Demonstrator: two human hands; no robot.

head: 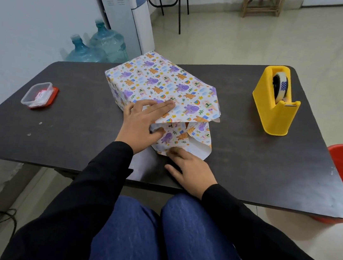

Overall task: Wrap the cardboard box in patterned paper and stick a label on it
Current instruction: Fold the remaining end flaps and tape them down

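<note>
Head view, centre of frame: left grip (143, 120) spread flat, pressing patterned paper (161, 79) down; right grip (189, 171) just below, fingers (177, 151) bent at bottom flap (198, 148), hold unclear.

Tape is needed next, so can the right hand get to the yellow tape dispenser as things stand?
Probably yes: the right hand touches the paper flap, and only bare table lies between it and the tape dispenser farther right.
</note>
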